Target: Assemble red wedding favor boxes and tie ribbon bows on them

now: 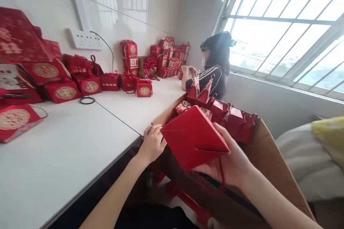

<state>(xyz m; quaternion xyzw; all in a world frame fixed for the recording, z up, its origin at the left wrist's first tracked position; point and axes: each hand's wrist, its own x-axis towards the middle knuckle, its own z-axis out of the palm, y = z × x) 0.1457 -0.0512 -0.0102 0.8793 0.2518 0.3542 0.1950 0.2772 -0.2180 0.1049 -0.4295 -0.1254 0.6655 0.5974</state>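
Our right hand (pixel 233 164) has its grip clamped on the red box (pixel 192 137) above the carton (pixel 271 166); we should press lightly, lest its panels crease. We cannot tell whether our left hand (pixel 153 144), by one corner, holds anything. Farther, boxes (pixel 63 92) line the surface (pixel 88 146).

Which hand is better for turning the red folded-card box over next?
Probably the right hand: it holds the red, angular, folded-card box. The left hand is beside the smooth white tabletop, near the box's corner; whether it touches the box is unclear.
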